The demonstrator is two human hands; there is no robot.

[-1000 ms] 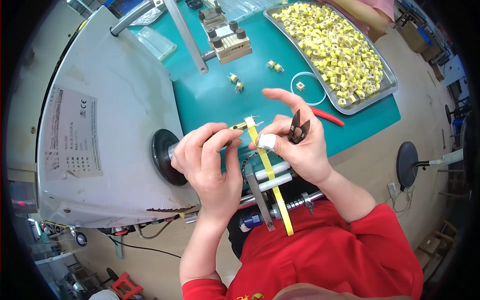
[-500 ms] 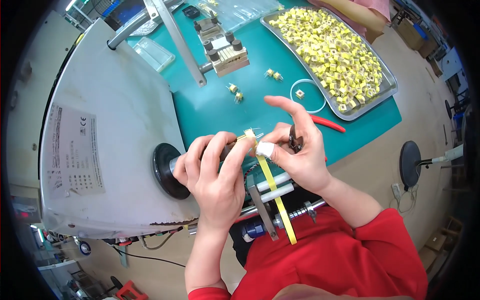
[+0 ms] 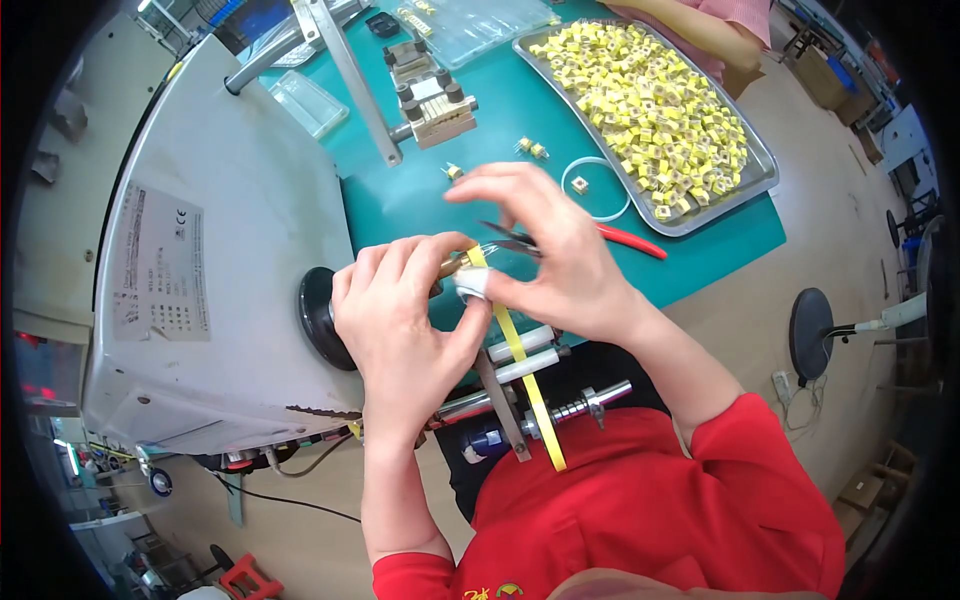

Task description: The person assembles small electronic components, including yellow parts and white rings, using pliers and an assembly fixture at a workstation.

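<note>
At the machine's spindle, a small coil bobbin with thin metal pins is wrapped at its side by yellow tape. My left hand curls round the brass-coloured holder, with its index fingertip against the bobbin; part of the grip is hidden. Dark-bladed snips sit in my right hand, their blades pointing at the pins and tape. A white wrapping covers my right thumb, which presses beside the tape close to my left thumb. The tape runs down over white rollers towards my lap.
A metal tray heaped with yellow coils stands at the right. Several loose coils and a pale ring lie on the green mat. A red handle shows beyond my right hand. The grey machine fills the left. Another person's arm is opposite.
My right hand has moved left and turned, bringing the snips' blades to the bobbin. My left thumb has come down beside the tape. The whole view has shifted slightly.
</note>
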